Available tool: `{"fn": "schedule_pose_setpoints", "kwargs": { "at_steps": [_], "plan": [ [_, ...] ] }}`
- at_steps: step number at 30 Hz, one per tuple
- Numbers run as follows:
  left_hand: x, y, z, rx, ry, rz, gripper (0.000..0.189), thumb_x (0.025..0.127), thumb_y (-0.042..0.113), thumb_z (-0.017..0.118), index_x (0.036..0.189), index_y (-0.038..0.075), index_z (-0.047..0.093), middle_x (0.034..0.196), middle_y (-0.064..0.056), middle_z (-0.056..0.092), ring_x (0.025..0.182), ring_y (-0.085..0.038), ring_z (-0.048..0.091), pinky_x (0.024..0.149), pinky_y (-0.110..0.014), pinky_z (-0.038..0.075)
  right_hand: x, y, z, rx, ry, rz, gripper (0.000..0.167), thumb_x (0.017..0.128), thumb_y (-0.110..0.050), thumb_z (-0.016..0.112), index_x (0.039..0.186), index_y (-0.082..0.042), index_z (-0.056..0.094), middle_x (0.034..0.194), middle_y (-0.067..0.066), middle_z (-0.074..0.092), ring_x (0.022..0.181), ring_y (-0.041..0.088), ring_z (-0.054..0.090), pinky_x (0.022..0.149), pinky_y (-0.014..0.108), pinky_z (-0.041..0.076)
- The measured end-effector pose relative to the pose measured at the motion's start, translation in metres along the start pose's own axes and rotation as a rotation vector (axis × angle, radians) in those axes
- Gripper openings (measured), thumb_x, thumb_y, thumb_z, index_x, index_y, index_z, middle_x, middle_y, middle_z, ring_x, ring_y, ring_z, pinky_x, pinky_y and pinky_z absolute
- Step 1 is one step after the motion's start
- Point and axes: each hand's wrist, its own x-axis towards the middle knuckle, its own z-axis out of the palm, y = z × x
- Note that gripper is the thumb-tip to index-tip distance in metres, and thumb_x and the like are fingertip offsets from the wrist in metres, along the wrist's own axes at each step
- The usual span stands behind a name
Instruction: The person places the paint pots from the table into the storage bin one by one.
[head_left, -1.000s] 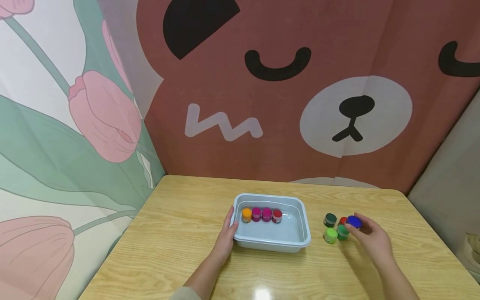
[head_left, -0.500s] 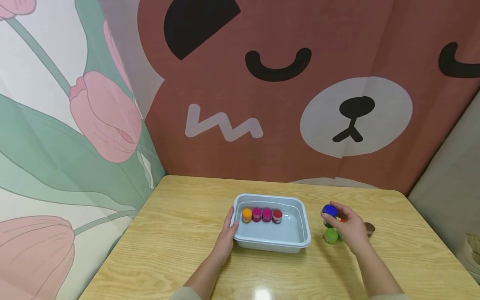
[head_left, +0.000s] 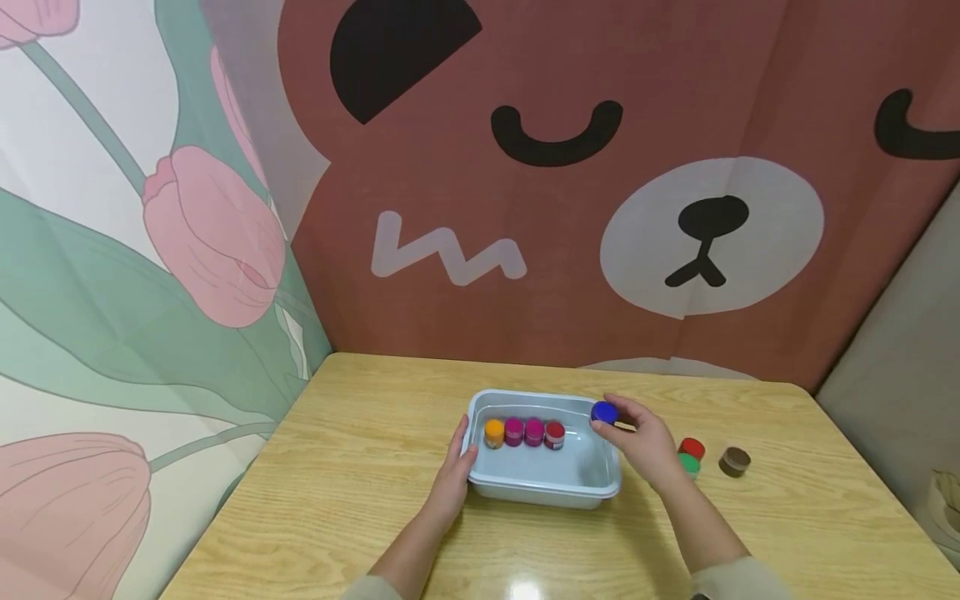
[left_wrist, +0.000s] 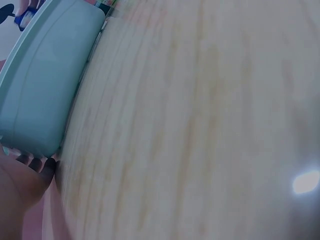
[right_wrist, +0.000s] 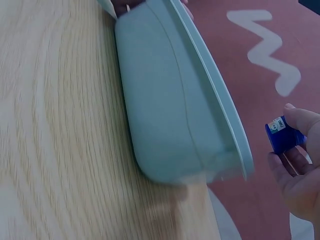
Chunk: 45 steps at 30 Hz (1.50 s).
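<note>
My left sleeve (head_left: 372,588) and right sleeve (head_left: 738,581) are pale greyish beige and end partway up my forearms (head_left: 408,543), so my left hand (head_left: 448,477) and right hand (head_left: 647,442) are bare. By the right sleeve's cuff shows a small dark patch (head_left: 700,597), too cut off to make out.

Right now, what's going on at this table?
A person's right hand pinches a blue jar above the right end of a pale blue tub, while the left hand holds the tub's left side. Inside, an orange jar, two magenta jars and a dark red jar stand in a row. A bright red jar, a green jar and a brown jar sit outside on the table.
</note>
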Motion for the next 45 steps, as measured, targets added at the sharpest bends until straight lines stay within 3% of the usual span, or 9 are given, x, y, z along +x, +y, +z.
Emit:
{"fn": "schedule_pose_setpoints", "kwargs": {
  "at_steps": [10, 18, 25, 32, 42, 45],
  "plan": [
    [0.000, 0.000, 0.000, -0.021, -0.003, 0.020, 0.057, 0.105, 0.026, 0.037, 0.158, 0.022, 0.017, 0.165, -0.014, 0.015, 0.150, -0.044, 0.010, 0.117, -0.068, 0.006, 0.012, -0.014, 0.041, 0.032, -0.063, -0.024, 0.053, 0.088, -0.025, 0.074, 0.136, -0.009, 0.058, 0.132, 0.018, 0.060, 0.121, 0.035, 0.057, 0.096, 0.043, 0.055],
    [0.001, -0.003, -0.001, -0.012, -0.014, 0.029, 0.057, 0.105, 0.027, 0.037, 0.158, 0.022, 0.017, 0.165, -0.015, 0.014, 0.150, -0.045, 0.010, 0.116, -0.070, 0.007, 0.018, -0.022, 0.074, 0.038, -0.111, -0.053, 0.049, 0.084, -0.017, 0.077, 0.129, -0.006, 0.063, 0.123, 0.017, 0.066, 0.111, 0.032, 0.064, 0.083, 0.035, 0.059],
    [0.002, -0.006, -0.002, -0.015, -0.027, 0.020, 0.058, 0.104, 0.030, 0.038, 0.158, 0.025, 0.017, 0.165, -0.014, 0.014, 0.150, -0.044, 0.010, 0.117, -0.069, 0.007, 0.029, -0.018, 0.097, 0.047, -0.179, -0.122, 0.048, 0.081, -0.014, 0.079, 0.124, 0.000, 0.064, 0.116, 0.018, 0.069, 0.102, 0.028, 0.066, 0.089, 0.040, 0.057],
    [0.000, -0.003, -0.002, -0.020, -0.023, 0.046, 0.057, 0.104, 0.026, 0.038, 0.158, 0.020, 0.018, 0.164, -0.017, 0.016, 0.150, -0.044, 0.012, 0.118, -0.067, 0.010, 0.039, -0.014, 0.113, 0.013, -0.261, -0.186, 0.048, 0.078, -0.013, 0.082, 0.120, 0.002, 0.066, 0.115, 0.019, 0.070, 0.098, 0.026, 0.067, 0.087, 0.037, 0.056],
    [0.001, -0.004, -0.001, -0.031, -0.014, 0.053, 0.057, 0.104, 0.022, 0.038, 0.158, 0.019, 0.019, 0.164, -0.017, 0.017, 0.150, -0.044, 0.014, 0.118, -0.066, 0.009, 0.041, -0.017, 0.126, -0.085, -0.316, -0.074, 0.047, 0.076, -0.016, 0.084, 0.119, -0.006, 0.068, 0.117, 0.009, 0.069, 0.108, 0.025, 0.062, 0.097, 0.047, 0.051],
    [0.001, -0.003, -0.001, -0.018, -0.010, 0.052, 0.057, 0.104, 0.023, 0.038, 0.158, 0.018, 0.019, 0.163, -0.018, 0.017, 0.149, -0.046, 0.014, 0.117, -0.068, 0.010, 0.040, -0.019, 0.127, -0.120, -0.351, -0.086, 0.045, 0.076, -0.015, 0.084, 0.117, -0.006, 0.069, 0.115, 0.010, 0.070, 0.107, 0.026, 0.063, 0.097, 0.047, 0.051]
  ]
}}
